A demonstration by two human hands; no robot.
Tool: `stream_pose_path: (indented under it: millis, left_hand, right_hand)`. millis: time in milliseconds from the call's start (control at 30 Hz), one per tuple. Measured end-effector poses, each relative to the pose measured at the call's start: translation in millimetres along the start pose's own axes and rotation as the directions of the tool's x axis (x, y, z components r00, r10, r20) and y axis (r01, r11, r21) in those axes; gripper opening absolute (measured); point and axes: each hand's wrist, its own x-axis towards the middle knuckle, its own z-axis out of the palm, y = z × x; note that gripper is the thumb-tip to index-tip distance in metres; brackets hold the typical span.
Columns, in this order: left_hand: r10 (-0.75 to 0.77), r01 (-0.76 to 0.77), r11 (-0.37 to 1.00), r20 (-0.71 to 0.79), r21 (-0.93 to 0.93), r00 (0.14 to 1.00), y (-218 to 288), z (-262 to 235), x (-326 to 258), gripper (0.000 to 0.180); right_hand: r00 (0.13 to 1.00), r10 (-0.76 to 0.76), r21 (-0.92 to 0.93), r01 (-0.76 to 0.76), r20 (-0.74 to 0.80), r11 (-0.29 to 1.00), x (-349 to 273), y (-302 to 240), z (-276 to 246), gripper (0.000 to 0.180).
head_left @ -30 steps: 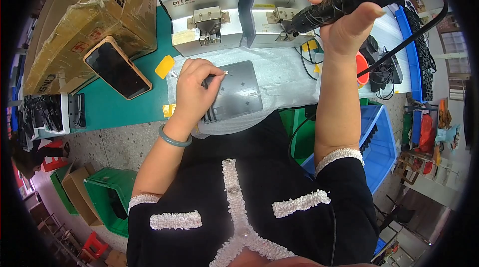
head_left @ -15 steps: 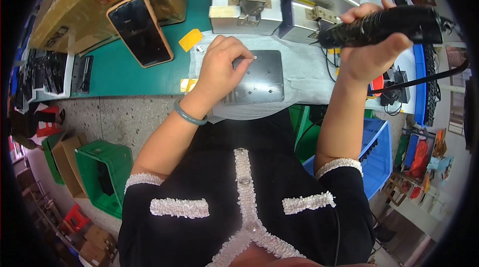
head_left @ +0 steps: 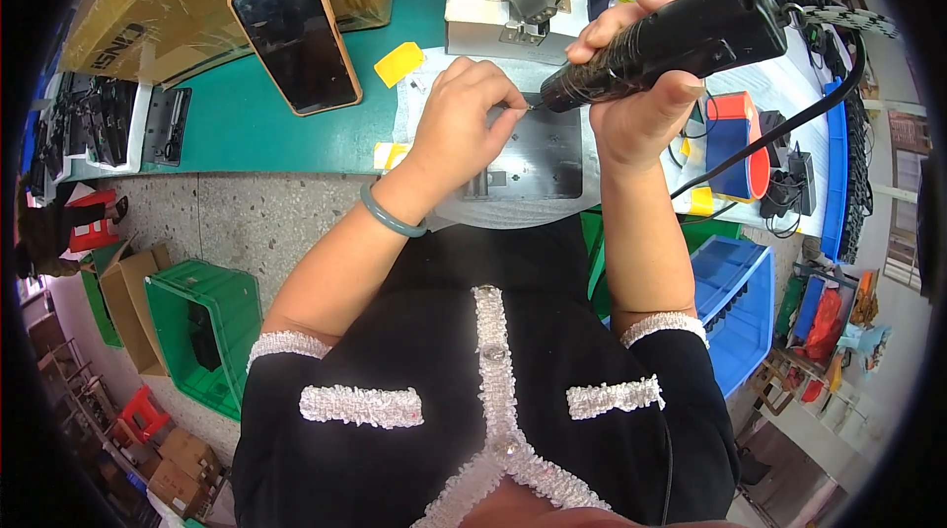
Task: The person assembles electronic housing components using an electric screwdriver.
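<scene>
A dark, flat rectangular panel (head_left: 547, 158) with small marks and holes lies on a pale sheet before me. My left hand (head_left: 459, 118) is above its upper left part, thumb and forefinger pinched together; whatever they grip is too small to make out. In my right hand (head_left: 631, 128) is a black corded electric screwdriver (head_left: 681, 35), held tilted with its nose pointing down and left. Its narrow tip reaches the left fingertips over the panel. Whether the tip touches a screw cannot be made out.
Behind the panel stands a silver machine with a metal bracket (head_left: 533, 0). A phone (head_left: 296, 39) leans by a cardboard box (head_left: 168, 10) at the left. On the right are a red and blue holder (head_left: 740, 148) and the black cable (head_left: 779, 133). Green (head_left: 202, 331) and blue bins (head_left: 735, 301) flank me below.
My right hand has brought the electric screwdriver left and toward the panel, so its tip meets my left fingertips. My left hand stays pinched over the panel. The whole view has shifted slightly.
</scene>
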Motion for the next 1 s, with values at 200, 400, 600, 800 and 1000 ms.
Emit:
stream_pose_path:
  millis: [200, 400, 600, 800, 1000]
  left_hand:
    - [-0.008, 0.008, 1.0, 0.007, 0.018, 1.0, 0.2, 0.0, -0.7, 0.01]
    - [-0.02, 0.02, 1.0, 0.009, 0.011, 1.0, 0.0, 0.5, 1.3, 0.01]
    - [0.005, -0.005, 1.0, 0.01, -0.003, 1.0, 3.0, 1.6, 1.3, 0.009]
    - [-0.012, 0.012, 1.0, 0.019, -0.019, 1.0, 3.8, 1.4, 2.2, 0.007]
    - [-0.01, 0.01, 1.0, 0.032, 0.014, 0.999, 5.4, -2.5, 1.2, 0.008]
  right_hand:
    - [0.999, 0.031, -0.089, -0.031, 0.006, 0.996, -0.8, 3.6, 0.9, 0.083]
    - [0.995, 0.09, -0.171, -0.083, 0.036, 0.982, 3.2, 2.2, 11.9, 0.084]
    - [0.994, 0.078, -0.138, -0.066, 0.081, 0.988, -4.5, 4.3, 14.3, 0.084]
    - [0.998, 0.048, -0.102, -0.045, 0.032, 0.994, -2.1, 2.3, 2.6, 0.08]
    - [0.919, -0.277, -0.236, 0.213, -0.282, 0.948, 54.2, -63.8, -76.2, 0.081]
